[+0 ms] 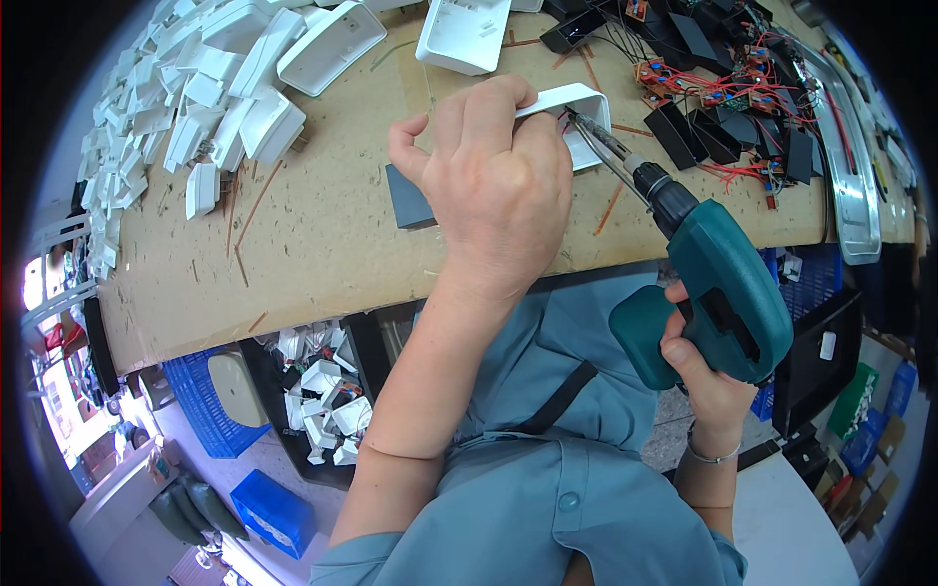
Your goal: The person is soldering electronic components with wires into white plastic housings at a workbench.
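One white housing (588, 97) at one o'clock, probably light yet stiff, suits the left hand (493, 181) gripping its side, right hand (711, 384) clasping the green drill (725, 256).

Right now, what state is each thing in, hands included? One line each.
Left hand: closed on the white housing.
White housing: held, open side showing.
Right hand: gripping the green power driver.
Green power driver: tip at the housing; running or not, cannot tell.
Grey block: lying flat, partly covered.
Other white housings: heaped loosely.
Black cases: jumbled among red wires.
Black bin: holding white parts.
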The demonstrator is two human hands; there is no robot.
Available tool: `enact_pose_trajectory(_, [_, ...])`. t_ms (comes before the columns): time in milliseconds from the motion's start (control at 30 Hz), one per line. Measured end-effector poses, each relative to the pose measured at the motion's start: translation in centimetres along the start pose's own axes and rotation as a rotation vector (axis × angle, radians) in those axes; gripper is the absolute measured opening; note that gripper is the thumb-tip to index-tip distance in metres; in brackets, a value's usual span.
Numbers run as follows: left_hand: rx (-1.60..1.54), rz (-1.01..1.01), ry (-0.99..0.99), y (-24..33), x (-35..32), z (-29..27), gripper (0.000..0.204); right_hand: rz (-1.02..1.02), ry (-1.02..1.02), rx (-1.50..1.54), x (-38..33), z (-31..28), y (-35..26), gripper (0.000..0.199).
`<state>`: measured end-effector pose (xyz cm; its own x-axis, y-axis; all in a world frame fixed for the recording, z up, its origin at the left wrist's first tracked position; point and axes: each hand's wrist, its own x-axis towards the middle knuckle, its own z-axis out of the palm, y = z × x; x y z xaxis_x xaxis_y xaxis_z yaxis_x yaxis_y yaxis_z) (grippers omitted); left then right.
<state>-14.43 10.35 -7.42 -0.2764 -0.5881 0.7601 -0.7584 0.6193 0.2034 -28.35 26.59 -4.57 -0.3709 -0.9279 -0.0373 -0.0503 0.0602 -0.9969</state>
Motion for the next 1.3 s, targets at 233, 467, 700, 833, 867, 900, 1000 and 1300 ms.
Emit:
enact_pose_trajectory(233, [-0.006, 0.006, 0.009, -0.1, 0.0, 0.1, 0.009, 0.007, 0.008, -0.067, 0.1, -0.2, -0.4, 0.037])
enact_pose_trajectory(467, [0.018, -0.023, -0.048, 0.0, 0.0, -0.2, 0.005, -0.011, 0.025, -0.146, 0.1, -0.3, -0.7, 0.033])
enact_pose_trajectory(700, [0.033, -0.024, -0.048, 0.0, 0.0, -0.3, 0.005, -0.015, 0.051, -0.143, 0.1, 0.0, -0.8, 0.033])
enact_pose_trajectory(833, [0.001, -0.006, -0.005, 0.1, 0.0, 0.0, 0.007, 0.008, 0.043, -0.087, 0.2, 0.1, -1.3, 0.030])
enact_pose_trajectory(867, [0.002, -0.005, -0.003, 0.0, 0.0, 0.0, 0.007, 0.014, 0.032, -0.106, 0.1, 0.0, -1.3, 0.027])
enact_pose_trajectory(900, [0.002, -0.005, -0.002, 0.0, 0.1, 0.0, 0.007, 0.019, 0.022, -0.124, 0.1, -0.1, -1.2, 0.025])
enact_pose_trajectory(1000, [0.035, -0.024, -0.053, 0.1, 0.1, -0.3, 0.005, 0.020, 0.019, -0.120, 0.0, -0.1, -1.1, 0.022])
enact_pose_trajectory(1300, [0.032, -0.031, -0.058, 0.0, 0.1, -0.3, 0.006, 0.034, 0.043, -0.081, -0.1, -0.1, -1.1, 0.022])
